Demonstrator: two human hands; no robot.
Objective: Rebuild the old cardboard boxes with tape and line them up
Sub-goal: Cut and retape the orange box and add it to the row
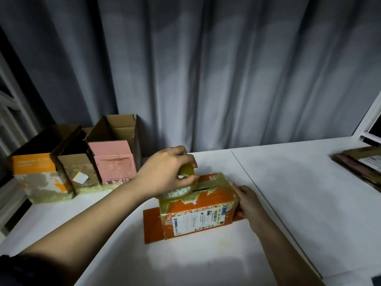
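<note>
The orange box (201, 205) is sitting near the middle of the white table (288, 193), flaps spread flat at its base. The left hand (165, 172) is gripping the tape roll (181, 187) on the box's top, fingers curled over the roll and thumb pinching it, a strip of tape (208, 183) lying along the top seam. The right hand (247, 201) is bracing the box's right end, fingers pressed together against it. Three open boxes (82, 162) are standing in a row at the table's back left corner, touching side by side. Flattened cardboard (362, 166) is lying stacked at the right edge.
</note>
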